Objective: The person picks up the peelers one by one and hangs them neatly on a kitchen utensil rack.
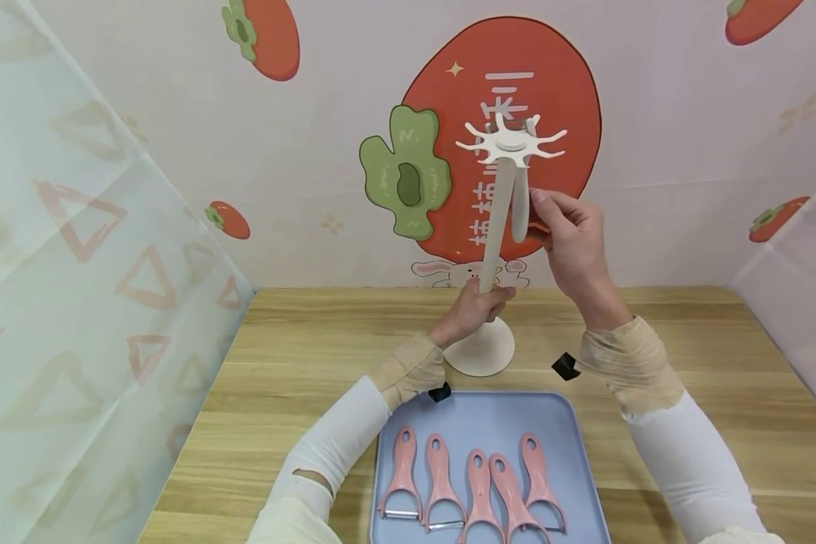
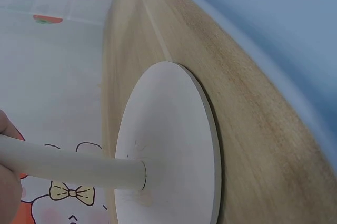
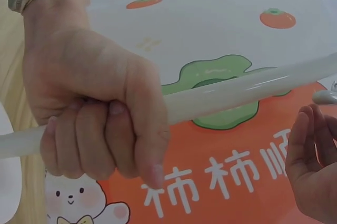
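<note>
A white stand has a round base (image 2: pixel 174 134), a straight pole (image 1: pixel 498 227) and a ring of curved hooks (image 1: pixel 511 143) at its top. The pole leans slightly in the head view. My left hand (image 1: pixel 472 310) grips the pole low down; the right wrist view shows its fingers curled round it. From the hooks hangs a utensil with a pale grey handle (image 1: pixel 520 208), its upper end mostly hidden behind them. My right hand (image 1: pixel 574 238) is beside that handle, thumb and fingers apart, fingertips right at its edge. In the right wrist view the handle's end (image 3: pixel 324 97) shows just above those fingers.
A blue tray (image 1: pixel 476 412) lies at the table's front, with several pink peelers (image 1: pixel 438 472) in it, handles pointing away. Two black patches, one a black square (image 1: pixel 566 366), are on the wooden table (image 1: pixel 299 378). A persimmon-printed backdrop (image 1: pixel 673 136) stands behind.
</note>
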`<state>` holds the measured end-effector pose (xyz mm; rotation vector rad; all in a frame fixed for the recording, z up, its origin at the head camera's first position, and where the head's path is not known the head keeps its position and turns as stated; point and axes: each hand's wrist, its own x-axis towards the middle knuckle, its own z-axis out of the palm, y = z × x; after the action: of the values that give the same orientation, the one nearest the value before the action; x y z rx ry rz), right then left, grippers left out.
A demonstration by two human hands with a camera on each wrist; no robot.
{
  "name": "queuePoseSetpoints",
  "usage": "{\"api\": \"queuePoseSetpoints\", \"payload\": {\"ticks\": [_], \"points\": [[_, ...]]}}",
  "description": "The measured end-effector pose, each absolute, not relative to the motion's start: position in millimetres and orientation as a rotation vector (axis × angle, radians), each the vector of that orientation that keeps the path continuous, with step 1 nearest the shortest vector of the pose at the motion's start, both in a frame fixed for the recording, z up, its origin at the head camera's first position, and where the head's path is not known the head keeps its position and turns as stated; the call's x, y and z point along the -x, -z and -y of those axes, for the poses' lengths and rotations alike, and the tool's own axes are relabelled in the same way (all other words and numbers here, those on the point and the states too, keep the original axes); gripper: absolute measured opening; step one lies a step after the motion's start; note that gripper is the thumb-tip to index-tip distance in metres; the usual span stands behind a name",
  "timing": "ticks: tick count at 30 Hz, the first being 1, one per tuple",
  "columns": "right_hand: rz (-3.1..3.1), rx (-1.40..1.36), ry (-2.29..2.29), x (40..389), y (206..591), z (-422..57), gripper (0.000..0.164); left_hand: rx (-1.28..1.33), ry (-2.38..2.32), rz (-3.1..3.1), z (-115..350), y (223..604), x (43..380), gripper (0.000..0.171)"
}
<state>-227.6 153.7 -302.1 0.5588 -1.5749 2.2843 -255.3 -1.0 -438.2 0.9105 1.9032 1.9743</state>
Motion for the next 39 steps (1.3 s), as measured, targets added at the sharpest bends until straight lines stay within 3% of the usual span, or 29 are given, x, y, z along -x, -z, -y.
{"api": "queuePoseSetpoints", "payload": {"ticks": [6,13,17,24,28,33,39], "points": [[1.634,-0.552,-2.297,226,312,-159,0.025,-0.89,-1.981,-1.909,1,437,256,0.041],[1.921,-0.49,-2.098,211,329,-167,0.024,-0.889,-1.991,-1.877,3,434,256,0.021],[2.05,-0.497,-1.99,200,337,-168,0.025,-0.886,-1.999,-1.896,4,434,259,0.03],[2.198,-0.499,-1.897,168,354,-172,0.029,-0.9,-2.002,-1.891,5,440,254,0.021],[2.333,-0.482,-1.796,147,369,-174,0.029,-0.892,-1.987,-1.905,7,445,247,0.03],[2.454,-0.479,-1.635,126,382,-180,0.025,-0.93,-2.004,-1.919,6,445,245,0.025],[2.557,-0.598,-1.469,104,394,-183,0.012,-0.94,-1.997,-1.922,5,444,248,0.035]]}}
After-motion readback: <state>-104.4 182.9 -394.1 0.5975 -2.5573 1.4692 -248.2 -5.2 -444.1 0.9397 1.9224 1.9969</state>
